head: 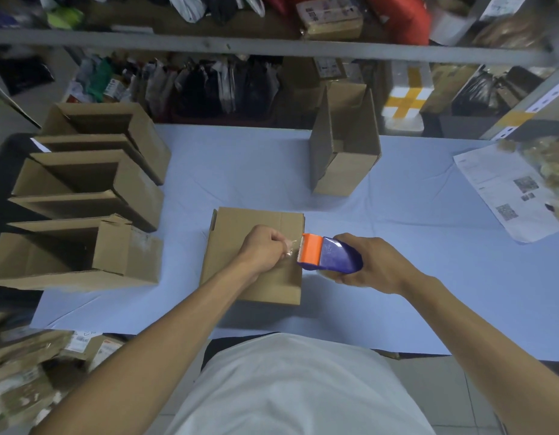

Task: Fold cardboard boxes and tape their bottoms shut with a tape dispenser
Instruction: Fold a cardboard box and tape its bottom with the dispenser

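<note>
A folded cardboard box lies bottom-up on the blue table in front of me, its flaps closed. My right hand grips a blue tape dispenser with an orange cutter head, held just past the box's right edge. My left hand hovers over the box top and pinches the clear tape end drawn from the dispenser's teeth.
Several open folded boxes stand stacked along the table's left side. One upright open box stands at the far middle. A printed paper sheet lies at the right edge. Shelves crammed with parcels rise behind the table.
</note>
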A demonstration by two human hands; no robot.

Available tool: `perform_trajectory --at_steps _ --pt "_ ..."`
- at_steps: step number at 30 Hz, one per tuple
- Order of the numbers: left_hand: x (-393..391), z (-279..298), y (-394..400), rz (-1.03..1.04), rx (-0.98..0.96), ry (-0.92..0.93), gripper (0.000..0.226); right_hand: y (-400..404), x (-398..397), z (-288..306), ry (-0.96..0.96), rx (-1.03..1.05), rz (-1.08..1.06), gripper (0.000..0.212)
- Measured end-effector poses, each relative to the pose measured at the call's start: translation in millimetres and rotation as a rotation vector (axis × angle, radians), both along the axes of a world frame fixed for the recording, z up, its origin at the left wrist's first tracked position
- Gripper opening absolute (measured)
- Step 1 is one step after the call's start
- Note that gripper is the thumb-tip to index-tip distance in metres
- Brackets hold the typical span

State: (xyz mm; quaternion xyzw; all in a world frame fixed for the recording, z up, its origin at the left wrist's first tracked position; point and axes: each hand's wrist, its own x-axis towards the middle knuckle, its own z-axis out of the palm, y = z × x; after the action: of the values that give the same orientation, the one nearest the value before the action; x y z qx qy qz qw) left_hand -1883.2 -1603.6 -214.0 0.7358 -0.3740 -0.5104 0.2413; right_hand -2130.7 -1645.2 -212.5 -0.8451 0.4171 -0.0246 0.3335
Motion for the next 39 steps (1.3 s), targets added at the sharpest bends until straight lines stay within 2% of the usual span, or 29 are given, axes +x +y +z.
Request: perform_trajectory --at_steps 5,10,14,16,18,21,26,30,34,39 --pt "21 0 -7 0.078 0.004 0.018 0.023 -3 -8 5 -0.034 0.006 -0.01 0.063" --pt "32 3 -14 0.029 0.031 -0.017 0.016 -10 -10 7 0.003 -0.019 0.003 0.063" --pt "18 5 -17 0.029 0.048 -0.012 0.02 -20 -12 7 0.054 -0.038 -0.001 0.058" --pt "14 0 -16 0.026 0.043 -0.086 0.031 -22 -15 10 0.048 -0.03 0.001 0.056" --pt "14 -2 -15 0.06 0.006 -0.159 0.027 -20 -19 10 0.039 -0.003 -0.009 0.056" --pt "22 -3 -18 0.103 -0.028 -0.18 0.023 -22 -33 11 0.068 0.01 -0.071 0.053" --pt "25 0 -22 0.056 0.013 -0.232 0.033 -32 -33 7 0.136 -0.018 -0.045 0.054" --pt "21 -4 -22 0.017 0.046 -0.269 0.028 -37 -35 0 0.212 -0.017 -0.022 0.05" --pt "14 -8 -20 -0.081 0.032 -0.455 0.03 -36 -32 -8 0.279 0.01 -0.012 0.046" --pt "19 -3 -26 -0.283 0.076 -0.891 0.06 -33 -18 -13 0.386 0.003 -0.003 0.048"
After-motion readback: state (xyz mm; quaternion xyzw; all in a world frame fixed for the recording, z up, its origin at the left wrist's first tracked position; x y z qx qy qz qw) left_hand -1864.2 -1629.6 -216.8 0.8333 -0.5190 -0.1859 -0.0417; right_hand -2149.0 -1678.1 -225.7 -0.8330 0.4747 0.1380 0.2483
